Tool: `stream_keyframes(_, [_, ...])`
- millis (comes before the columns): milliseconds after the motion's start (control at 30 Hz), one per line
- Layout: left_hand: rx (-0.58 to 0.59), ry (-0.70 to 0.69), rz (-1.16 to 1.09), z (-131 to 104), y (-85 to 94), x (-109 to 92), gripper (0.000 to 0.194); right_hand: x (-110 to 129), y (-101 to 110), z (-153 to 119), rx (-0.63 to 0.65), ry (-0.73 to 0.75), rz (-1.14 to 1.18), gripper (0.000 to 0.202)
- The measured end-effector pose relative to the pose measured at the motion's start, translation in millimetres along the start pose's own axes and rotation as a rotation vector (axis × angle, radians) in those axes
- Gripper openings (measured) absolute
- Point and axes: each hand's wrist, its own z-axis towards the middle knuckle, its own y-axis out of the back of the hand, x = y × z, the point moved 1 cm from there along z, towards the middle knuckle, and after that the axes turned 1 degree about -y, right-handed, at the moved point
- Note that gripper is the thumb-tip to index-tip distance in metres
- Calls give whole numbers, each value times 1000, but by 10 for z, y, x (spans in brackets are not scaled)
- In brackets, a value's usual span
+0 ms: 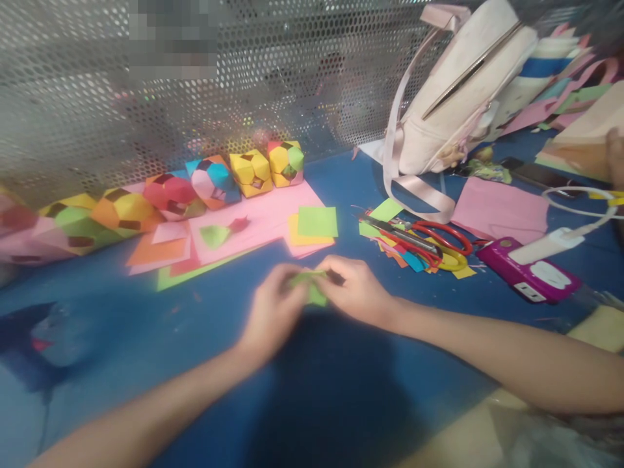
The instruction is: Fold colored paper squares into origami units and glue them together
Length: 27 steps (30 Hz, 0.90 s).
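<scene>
Over the blue table, a small piece of green paper (pixel 316 296) is pinched between both hands. My left hand (pixel 277 302) is closed on its left side, somewhat smeared by motion. On the paper's right side, my right hand (pixel 358 289) is closed with thumb and fingers pressed together. Fingers cover much of the paper, so its folds cannot be made out. Just beyond the hands lies a stack of square papers (pixel 316 223), green on top with yellow and pink below. Left of that stack, a folded green paper piece (pixel 214 236) rests on a pink sheet (pixel 266 218).
Folded paper balls (pixel 250 172) line the perforated metal screen (pixel 302 78). Red- and yellow-handled scissors (pixel 441 240) lie on paper scraps to the right, near a purple power strip (pixel 529 270). A pale backpack (pixel 453 91) stands behind. Another person's hand (pixel 615 159) shows at far right.
</scene>
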Motion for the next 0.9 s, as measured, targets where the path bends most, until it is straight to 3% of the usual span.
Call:
stream_keyframes(167, [-44, -7, 28, -8, 33, 4, 12, 8, 18, 15, 10, -38, 16, 18])
stream_keyframes(900, [34, -62, 73, 0, 24, -47, 14, 27, 34, -15, 75, -30, 25, 10])
